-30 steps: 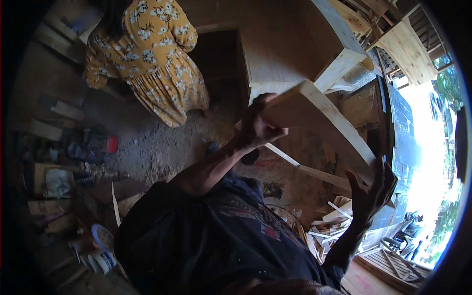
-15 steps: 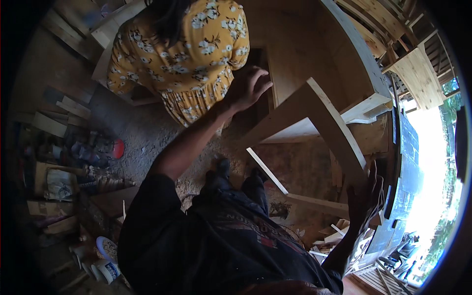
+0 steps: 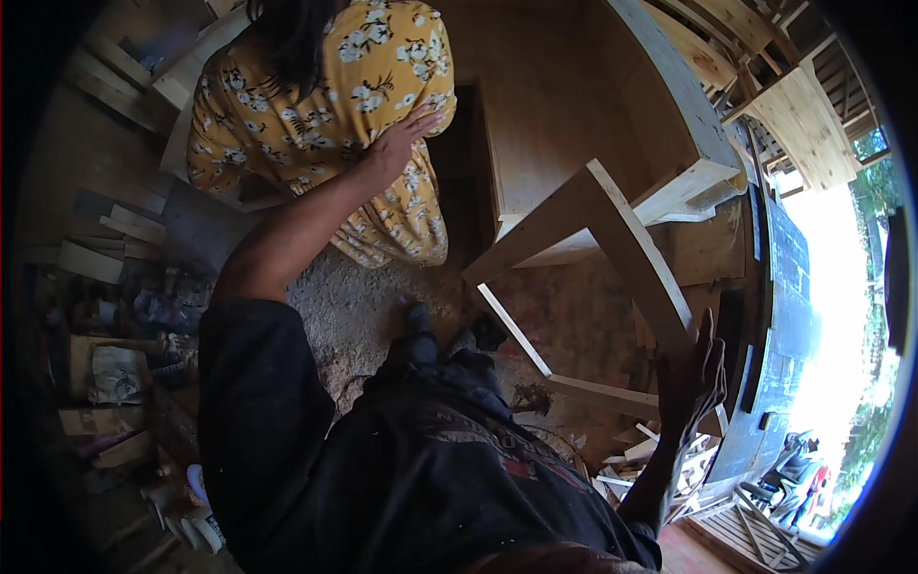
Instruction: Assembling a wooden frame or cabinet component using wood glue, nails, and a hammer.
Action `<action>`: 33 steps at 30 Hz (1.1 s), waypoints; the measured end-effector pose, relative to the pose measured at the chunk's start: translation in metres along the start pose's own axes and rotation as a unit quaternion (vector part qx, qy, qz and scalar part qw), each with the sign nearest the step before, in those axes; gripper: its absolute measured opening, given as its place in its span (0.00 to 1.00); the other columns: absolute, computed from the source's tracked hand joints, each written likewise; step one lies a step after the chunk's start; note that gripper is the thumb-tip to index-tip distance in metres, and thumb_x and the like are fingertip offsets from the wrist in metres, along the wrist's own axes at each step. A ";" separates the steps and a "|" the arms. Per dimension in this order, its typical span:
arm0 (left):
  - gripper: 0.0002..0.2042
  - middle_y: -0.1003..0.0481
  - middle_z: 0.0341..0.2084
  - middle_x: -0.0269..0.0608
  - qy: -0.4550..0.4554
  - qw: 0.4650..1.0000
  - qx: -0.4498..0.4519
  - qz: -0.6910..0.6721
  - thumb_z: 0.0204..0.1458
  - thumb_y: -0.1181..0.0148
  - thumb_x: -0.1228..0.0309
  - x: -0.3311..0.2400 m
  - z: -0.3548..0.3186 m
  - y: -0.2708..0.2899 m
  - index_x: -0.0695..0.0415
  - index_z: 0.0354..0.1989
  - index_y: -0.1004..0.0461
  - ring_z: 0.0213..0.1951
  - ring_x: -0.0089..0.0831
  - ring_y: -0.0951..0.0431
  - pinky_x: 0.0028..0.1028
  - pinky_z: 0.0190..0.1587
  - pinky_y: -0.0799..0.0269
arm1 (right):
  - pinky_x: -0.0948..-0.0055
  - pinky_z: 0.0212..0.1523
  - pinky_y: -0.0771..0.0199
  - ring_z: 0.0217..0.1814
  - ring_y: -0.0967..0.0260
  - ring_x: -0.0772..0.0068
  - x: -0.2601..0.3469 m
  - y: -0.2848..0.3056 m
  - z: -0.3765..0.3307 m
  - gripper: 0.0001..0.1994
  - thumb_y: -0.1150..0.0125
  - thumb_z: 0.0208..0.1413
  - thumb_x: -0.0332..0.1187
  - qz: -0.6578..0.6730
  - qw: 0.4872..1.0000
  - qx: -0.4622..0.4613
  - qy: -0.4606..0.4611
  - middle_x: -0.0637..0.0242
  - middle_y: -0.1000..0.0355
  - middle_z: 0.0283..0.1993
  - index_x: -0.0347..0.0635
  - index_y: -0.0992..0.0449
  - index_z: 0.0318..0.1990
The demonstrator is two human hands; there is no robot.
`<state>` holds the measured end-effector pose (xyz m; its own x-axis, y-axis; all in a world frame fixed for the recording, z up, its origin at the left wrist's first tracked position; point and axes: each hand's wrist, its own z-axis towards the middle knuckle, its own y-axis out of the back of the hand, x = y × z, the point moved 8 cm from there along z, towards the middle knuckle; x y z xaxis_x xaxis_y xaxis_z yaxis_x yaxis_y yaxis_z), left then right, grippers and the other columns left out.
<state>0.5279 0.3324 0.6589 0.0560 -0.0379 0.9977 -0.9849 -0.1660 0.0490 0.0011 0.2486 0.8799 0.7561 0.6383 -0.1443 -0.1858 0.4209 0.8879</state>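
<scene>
My left hand (image 3: 400, 143) reaches forward with its fingers stretched out against the side of a person in a yellow floral dress (image 3: 316, 120), near the sleeve. It holds nothing that I can see. At the right, my right hand (image 3: 690, 375) grips a rectangular wooden frame (image 3: 636, 249) by its near right corner. The frame is tilted, one corner pointing up toward a large wooden cabinet (image 3: 545, 105). Parts of the right-hand fingers are dark and hidden behind the wood.
Offcuts of wood (image 3: 650, 459) lie on the floor at the lower right, by a slatted wooden panel (image 3: 736, 531). Stacked boards (image 3: 803, 124) lean at the upper right. Clutter, including a pale sack (image 3: 117, 373), fills the left side. A bright opening (image 3: 837, 316) is at the right.
My left hand has moved left and come against the person's dress. The person and cabinet sit slightly further left in view. My right hand still holds the frame.
</scene>
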 end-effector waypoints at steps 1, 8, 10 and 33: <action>0.18 0.62 0.79 0.39 -0.066 0.993 0.014 -0.093 0.59 0.44 0.63 0.014 -0.003 0.017 0.50 0.56 0.19 0.79 0.42 0.73 0.53 0.77 0.84 | 0.60 0.38 0.26 0.37 0.28 0.60 -0.004 -0.003 -0.002 0.52 0.24 0.30 0.33 0.003 1.000 0.006 -0.011 0.64 0.30 0.40 0.54 0.38 0.73; 0.19 0.38 0.71 0.46 -0.109 0.962 0.059 -0.243 0.62 0.51 0.63 0.001 -0.028 0.027 0.56 0.52 0.18 0.75 0.42 0.47 0.51 0.79 0.75 | 0.58 0.39 0.27 0.40 0.27 0.57 -0.009 -0.030 0.008 0.53 0.23 0.32 0.35 0.042 0.998 0.032 -0.035 0.63 0.29 0.44 0.55 0.40 0.74; 0.19 0.34 0.69 0.47 -0.107 0.948 0.085 -0.289 0.61 0.52 0.64 0.002 -0.028 0.026 0.59 0.52 0.18 0.74 0.42 0.45 0.50 0.79 0.72 | 0.59 0.38 0.27 0.38 0.28 0.59 -0.007 -0.032 0.016 0.53 0.23 0.32 0.32 0.050 0.998 0.019 -0.023 0.64 0.31 0.41 0.53 0.39 0.73; 0.23 0.25 0.51 0.57 0.171 0.444 0.111 -0.872 0.61 0.40 0.54 -0.139 -0.099 0.048 0.54 0.59 0.28 0.52 0.56 0.25 0.46 0.57 0.29 | 0.56 0.38 0.29 0.39 0.28 0.54 0.017 -0.071 0.059 0.53 0.24 0.30 0.31 0.073 0.996 0.042 -0.017 0.59 0.31 0.40 0.51 0.39 0.73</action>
<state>0.4568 0.4276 0.5276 0.6368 0.4853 -0.5992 0.5520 0.2558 0.7937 0.0639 0.1914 0.8405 0.7460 0.6660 0.0021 -0.2428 0.2690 0.9320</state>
